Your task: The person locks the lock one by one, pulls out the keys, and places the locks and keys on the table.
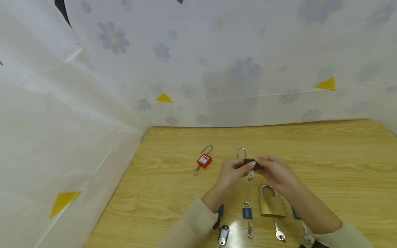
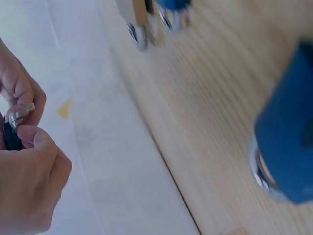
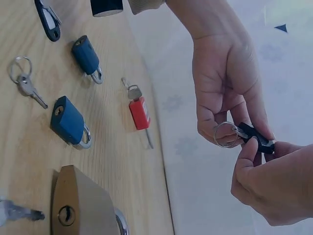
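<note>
A small black padlock [image 1: 250,161] is held up between both hands above the table, its silver shackle [image 1: 241,150] raised and swung out from the body. My left hand [image 1: 230,175] pinches it from the left with thumb and fingers. From the other side my right hand [image 1: 277,173] grips the same padlock. Below the black body hangs a key [image 1: 250,175] with its ring; the right wrist view shows the key ring [image 3: 225,134] beside the left fingers. Fingers cover much of the padlock body.
A red padlock [image 1: 204,161] with its shackle out lies to the left. Nearer are a large brass padlock [image 1: 272,206] and several blue padlocks [image 1: 247,213], some partly behind the forearms. Along the front lie loose keys [image 1: 280,235] and a key with a dark tag [image 1: 224,235].
</note>
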`<state>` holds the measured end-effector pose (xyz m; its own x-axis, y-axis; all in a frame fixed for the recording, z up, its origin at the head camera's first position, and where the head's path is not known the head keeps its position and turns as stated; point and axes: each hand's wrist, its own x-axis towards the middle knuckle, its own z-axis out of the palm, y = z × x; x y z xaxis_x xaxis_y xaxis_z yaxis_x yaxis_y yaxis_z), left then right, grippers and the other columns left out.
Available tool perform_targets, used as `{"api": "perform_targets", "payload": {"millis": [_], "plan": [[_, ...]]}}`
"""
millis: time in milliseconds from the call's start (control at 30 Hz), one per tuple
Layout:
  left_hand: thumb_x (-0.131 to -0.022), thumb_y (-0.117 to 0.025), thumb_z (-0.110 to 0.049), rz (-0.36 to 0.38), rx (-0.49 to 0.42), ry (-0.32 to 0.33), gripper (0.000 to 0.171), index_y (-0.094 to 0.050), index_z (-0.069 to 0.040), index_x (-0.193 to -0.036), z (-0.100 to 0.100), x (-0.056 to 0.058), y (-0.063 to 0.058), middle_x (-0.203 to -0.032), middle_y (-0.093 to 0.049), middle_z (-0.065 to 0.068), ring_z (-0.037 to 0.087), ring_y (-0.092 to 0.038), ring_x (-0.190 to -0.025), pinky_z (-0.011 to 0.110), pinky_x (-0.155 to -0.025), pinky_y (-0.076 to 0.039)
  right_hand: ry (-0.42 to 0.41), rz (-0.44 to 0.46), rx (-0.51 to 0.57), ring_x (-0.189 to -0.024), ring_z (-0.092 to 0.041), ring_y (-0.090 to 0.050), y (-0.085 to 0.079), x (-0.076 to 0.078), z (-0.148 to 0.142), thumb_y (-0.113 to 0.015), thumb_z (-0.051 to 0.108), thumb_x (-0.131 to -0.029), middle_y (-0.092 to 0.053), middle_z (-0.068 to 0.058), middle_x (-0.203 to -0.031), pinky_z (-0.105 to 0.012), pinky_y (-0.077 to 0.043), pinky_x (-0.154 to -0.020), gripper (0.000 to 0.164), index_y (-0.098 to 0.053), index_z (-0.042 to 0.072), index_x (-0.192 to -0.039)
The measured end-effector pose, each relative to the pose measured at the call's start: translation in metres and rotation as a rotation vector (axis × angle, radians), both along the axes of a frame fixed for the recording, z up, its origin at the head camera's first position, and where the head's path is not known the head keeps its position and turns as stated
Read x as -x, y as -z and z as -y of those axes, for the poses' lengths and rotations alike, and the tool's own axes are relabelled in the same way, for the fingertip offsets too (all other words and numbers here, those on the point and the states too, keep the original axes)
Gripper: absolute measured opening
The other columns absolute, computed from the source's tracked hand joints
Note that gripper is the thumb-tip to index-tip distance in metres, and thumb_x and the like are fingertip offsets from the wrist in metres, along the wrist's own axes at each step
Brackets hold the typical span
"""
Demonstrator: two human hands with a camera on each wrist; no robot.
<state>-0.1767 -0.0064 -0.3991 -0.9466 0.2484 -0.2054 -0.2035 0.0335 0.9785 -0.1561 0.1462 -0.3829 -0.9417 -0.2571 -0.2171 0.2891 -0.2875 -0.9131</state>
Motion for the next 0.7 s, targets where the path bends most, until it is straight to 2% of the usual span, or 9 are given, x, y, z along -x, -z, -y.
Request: {"api": "perform_targets", "payload": {"millis": [133,200,367,433,533,700], "plan": [[-0.084,-0.069,-0.019,-0.038,-0.002,-0.037,0.026,-0.07,0.003,-0.098,-0.002,-0.022,-0.002,-0.095,-0.071,0.014,0.007,-0.065,-0.079,0.025,-0.074,-0.056,-0.01,0.009,-0.048,-0.087,-0.008,-0.054,0.0,-0.015,-0.006,-0.053,0.016,-0.095,-0.053,0.003,-0.1,-0.017,-0.049,-0.081,0.014,-0.064,0.012,-0.088],[-0.083,-0.07,-0.018,-0.034,-0.014,-0.05,0.025,-0.071,0.003,-0.097,-0.002,-0.032,-0.003,-0.092,-0.072,0.013,0.006,-0.064,-0.076,0.023,-0.071,-0.056,-0.022,0.012,-0.056,-0.088,-0.009,-0.054,0.001,-0.023,-0.008,-0.053,0.016,-0.095,-0.052,0.002,-0.101,-0.018,-0.05,-0.082,0.014,-0.064,0.011,-0.089],[-0.082,-0.07,-0.016,0.009,-0.098,-0.017,0.024,-0.07,0.004,-0.096,-0.004,-0.054,-0.006,-0.09,-0.072,0.012,0.003,-0.061,-0.073,0.018,-0.07,-0.052,-0.084,-0.017,-0.021,-0.091,-0.009,-0.054,0.007,-0.041,-0.017,-0.05,0.012,-0.096,-0.056,0.004,-0.099,-0.019,-0.049,-0.083,0.017,-0.066,0.013,-0.091],[-0.081,-0.071,-0.014,0.018,-0.132,-0.009,0.024,-0.07,0.005,-0.095,-0.004,-0.06,-0.006,-0.089,-0.071,0.012,0.003,-0.06,-0.072,0.017,-0.069,-0.051,-0.11,-0.033,-0.009,-0.092,-0.009,-0.054,0.01,-0.047,-0.02,-0.048,0.01,-0.097,-0.058,0.006,-0.098,-0.018,-0.049,-0.084,0.019,-0.066,0.014,-0.092],[-0.081,-0.071,-0.013,-0.007,-0.146,-0.003,0.023,-0.07,0.007,-0.093,-0.004,-0.068,-0.005,-0.087,-0.071,0.012,0.003,-0.06,-0.071,0.016,-0.067,-0.052,-0.116,-0.057,-0.019,-0.091,-0.008,-0.057,0.013,-0.054,-0.023,-0.046,0.009,-0.097,-0.061,0.009,-0.097,-0.017,-0.049,-0.085,0.021,-0.066,0.015,-0.093],[-0.08,-0.072,-0.013,-0.071,-0.113,-0.002,0.022,-0.071,0.006,-0.09,-0.002,-0.075,-0.004,-0.086,-0.071,0.016,0.002,-0.061,-0.07,0.014,-0.064,-0.051,-0.055,-0.047,-0.098,-0.088,-0.008,-0.061,0.014,-0.062,-0.021,-0.048,0.009,-0.096,-0.065,0.011,-0.094,-0.018,-0.051,-0.082,0.02,-0.066,0.017,-0.093]]}}
